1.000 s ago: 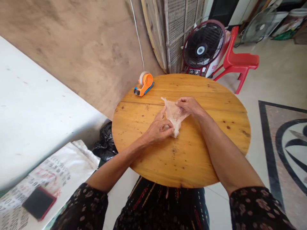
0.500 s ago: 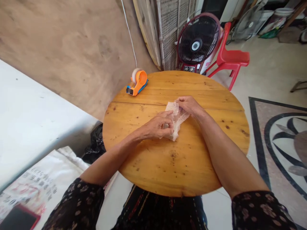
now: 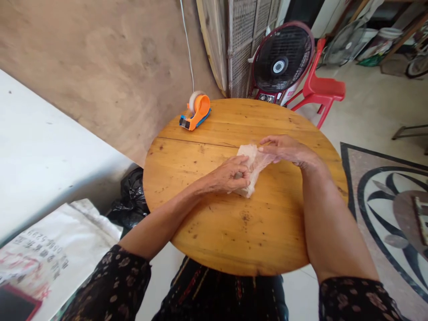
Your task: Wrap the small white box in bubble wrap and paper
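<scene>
A crumpled, translucent white plastic wrap (image 3: 249, 152) lies on the round wooden table (image 3: 267, 232). My left hand (image 3: 230, 174) holds it down from the left, thumb and forefinger curled into a ring over it. My right hand (image 3: 284, 148) is at the far right side, with the wrap's loose edge pulled out between its fingers. Two of its fingers reach forward above the sheet. Whatever may lie inside the folds is hidden.
An orange tape dispenser (image 3: 199, 111) stands at the table's far left edge, near the wall. Beyond the table are a dark fan (image 3: 284, 58) and a red plastic chair (image 3: 324, 87). At left are a black plastic bag (image 3: 132, 196) and a printed white sack (image 3: 63, 236).
My right hand has moved right and opened its fingers somewhat, drawing the wrap's edge outward. My left hand stays on the wrap. The view has shifted slightly.
</scene>
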`<state>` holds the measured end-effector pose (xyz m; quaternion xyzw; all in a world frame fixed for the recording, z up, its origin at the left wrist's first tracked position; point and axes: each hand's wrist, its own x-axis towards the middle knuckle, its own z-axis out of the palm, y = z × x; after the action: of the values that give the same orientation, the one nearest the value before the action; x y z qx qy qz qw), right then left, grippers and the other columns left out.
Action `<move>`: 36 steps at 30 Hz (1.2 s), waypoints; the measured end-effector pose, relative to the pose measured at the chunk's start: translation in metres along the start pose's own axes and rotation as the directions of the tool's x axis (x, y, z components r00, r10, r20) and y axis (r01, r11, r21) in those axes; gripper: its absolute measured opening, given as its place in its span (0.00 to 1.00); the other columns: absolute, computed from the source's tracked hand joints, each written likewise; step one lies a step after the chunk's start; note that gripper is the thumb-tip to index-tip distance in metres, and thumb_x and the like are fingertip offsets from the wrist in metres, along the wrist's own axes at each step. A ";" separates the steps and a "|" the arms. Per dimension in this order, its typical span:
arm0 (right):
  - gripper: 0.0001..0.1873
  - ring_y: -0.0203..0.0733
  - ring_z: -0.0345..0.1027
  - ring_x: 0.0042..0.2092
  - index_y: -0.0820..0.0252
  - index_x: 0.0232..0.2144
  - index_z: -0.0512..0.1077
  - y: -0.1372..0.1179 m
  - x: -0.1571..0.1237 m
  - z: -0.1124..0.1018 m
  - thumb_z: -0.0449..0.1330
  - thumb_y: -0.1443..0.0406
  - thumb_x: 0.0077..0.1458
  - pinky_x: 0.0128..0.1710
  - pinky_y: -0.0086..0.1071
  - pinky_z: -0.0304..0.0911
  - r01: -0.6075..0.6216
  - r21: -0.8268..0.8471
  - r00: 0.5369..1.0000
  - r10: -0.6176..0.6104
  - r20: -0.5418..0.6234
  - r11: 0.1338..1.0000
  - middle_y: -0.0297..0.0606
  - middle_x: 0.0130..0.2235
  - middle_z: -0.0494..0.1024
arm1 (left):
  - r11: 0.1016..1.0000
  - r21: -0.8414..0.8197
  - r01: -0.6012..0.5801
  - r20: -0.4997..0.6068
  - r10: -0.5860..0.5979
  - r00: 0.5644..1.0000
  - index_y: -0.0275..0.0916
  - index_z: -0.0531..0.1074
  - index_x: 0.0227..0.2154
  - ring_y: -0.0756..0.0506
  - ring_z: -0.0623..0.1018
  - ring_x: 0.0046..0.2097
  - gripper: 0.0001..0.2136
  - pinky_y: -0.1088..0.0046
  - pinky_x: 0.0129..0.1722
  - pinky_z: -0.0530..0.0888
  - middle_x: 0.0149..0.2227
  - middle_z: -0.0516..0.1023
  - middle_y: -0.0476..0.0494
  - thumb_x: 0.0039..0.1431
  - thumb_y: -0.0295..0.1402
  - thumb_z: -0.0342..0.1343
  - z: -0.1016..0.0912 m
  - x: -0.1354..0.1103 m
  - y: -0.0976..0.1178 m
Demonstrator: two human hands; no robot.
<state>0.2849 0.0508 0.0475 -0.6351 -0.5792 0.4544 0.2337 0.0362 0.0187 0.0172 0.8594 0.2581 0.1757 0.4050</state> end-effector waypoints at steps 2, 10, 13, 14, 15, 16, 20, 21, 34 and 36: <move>0.15 0.41 0.73 0.29 0.57 0.42 0.72 -0.005 -0.007 -0.007 0.68 0.59 0.54 0.24 0.30 0.65 -0.061 -0.079 0.998 0.064 0.030 0.995 0.39 0.31 0.79 | 1.000 0.005 -0.027 -0.001 0.027 1.000 0.40 0.73 0.28 0.39 0.58 0.71 0.07 0.56 0.68 0.58 0.52 0.77 0.42 0.59 0.34 0.54 0.000 0.001 0.000; 0.11 0.36 0.68 0.22 0.58 0.41 0.71 -0.018 -0.019 -0.007 0.67 0.64 0.56 0.19 0.28 0.63 -0.027 -0.077 0.999 0.024 -0.031 0.997 0.34 0.23 0.74 | 1.000 -0.008 -0.013 0.026 0.013 1.000 0.39 0.72 0.26 0.38 0.61 0.69 0.09 0.58 0.67 0.60 0.54 0.74 0.40 0.60 0.35 0.53 -0.002 0.004 0.002; 0.12 0.35 0.68 0.22 0.57 0.39 0.73 -0.019 -0.020 -0.006 0.68 0.62 0.54 0.20 0.28 0.63 0.033 -0.028 0.999 -0.033 -0.007 0.999 0.32 0.23 0.73 | 1.000 0.009 -0.022 0.041 0.021 0.999 0.39 0.72 0.26 0.37 0.65 0.66 0.09 0.58 0.64 0.63 0.51 0.75 0.40 0.60 0.35 0.53 -0.004 0.006 0.004; 0.11 0.35 0.68 0.22 0.57 0.38 0.73 -0.019 -0.020 -0.006 0.68 0.62 0.54 0.20 0.28 0.64 0.048 -0.019 0.999 -0.047 0.011 0.999 0.33 0.23 0.73 | 1.000 0.016 -0.025 0.043 0.024 0.999 0.39 0.72 0.26 0.38 0.66 0.64 0.09 0.58 0.62 0.64 0.50 0.75 0.40 0.60 0.35 0.53 -0.004 0.006 0.005; 0.09 0.35 0.69 0.23 0.57 0.36 0.74 -0.019 -0.020 -0.006 0.68 0.61 0.54 0.21 0.28 0.64 0.062 -0.012 0.998 -0.062 0.028 0.998 0.33 0.24 0.74 | 0.999 0.023 -0.028 0.041 0.027 0.999 0.39 0.72 0.26 0.38 0.68 0.63 0.10 0.59 0.62 0.65 0.49 0.75 0.40 0.60 0.35 0.53 -0.004 0.007 0.005; 0.08 0.36 0.69 0.24 0.57 0.34 0.75 -0.019 -0.020 -0.006 0.68 0.60 0.54 0.22 0.29 0.65 0.080 -0.004 0.996 -0.080 0.040 0.997 0.34 0.24 0.75 | 0.999 0.030 -0.030 0.038 0.029 0.999 0.38 0.72 0.26 0.38 0.69 0.61 0.10 0.60 0.61 0.65 0.48 0.74 0.41 0.61 0.35 0.52 -0.004 0.007 0.005; 0.05 0.38 0.73 0.32 0.56 0.31 0.76 -0.017 -0.015 0.000 0.66 0.61 0.54 0.26 0.27 0.66 0.173 0.065 0.981 -0.178 0.076 0.983 0.37 0.30 0.80 | 0.997 0.030 -0.070 0.034 0.069 0.997 0.38 0.69 0.24 0.42 0.72 0.51 0.10 0.63 0.57 0.67 0.41 0.72 0.43 0.60 0.33 0.52 -0.004 0.009 0.005; 0.05 0.38 0.74 0.34 0.56 0.32 0.76 -0.016 -0.013 0.003 0.66 0.62 0.53 0.28 0.27 0.67 0.188 0.085 0.977 -0.195 0.089 0.979 0.37 0.32 0.81 | 0.995 0.020 -0.098 0.027 0.098 0.995 0.38 0.67 0.23 0.44 0.72 0.48 0.11 0.64 0.56 0.67 0.39 0.71 0.44 0.60 0.33 0.52 -0.004 0.010 0.005; 0.20 0.41 0.72 0.35 0.54 0.47 0.75 0.002 0.013 0.026 0.65 0.65 0.50 0.38 0.34 0.68 0.199 -0.045 0.976 -0.194 0.095 0.979 0.33 0.32 0.78 | 0.999 0.032 -0.016 -0.092 0.019 0.996 0.39 0.73 0.26 0.38 0.62 0.68 0.06 0.56 0.64 0.64 0.52 0.76 0.42 0.57 0.31 0.55 0.003 0.002 0.009; 0.24 0.41 0.71 0.35 0.54 0.51 0.73 0.004 0.016 0.028 0.64 0.66 0.49 0.37 0.33 0.67 0.205 -0.103 0.976 -0.196 0.093 0.973 0.33 0.33 0.78 | 0.997 0.068 -0.021 -0.139 0.030 0.990 0.39 0.74 0.26 0.37 0.60 0.70 0.05 0.55 0.65 0.62 0.59 0.72 0.40 0.56 0.30 0.56 0.004 0.000 0.011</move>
<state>0.2624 0.0587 0.0260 -0.5661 -0.6741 0.4210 0.2186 0.0419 0.0106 0.0229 0.8611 0.2805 0.2322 0.3549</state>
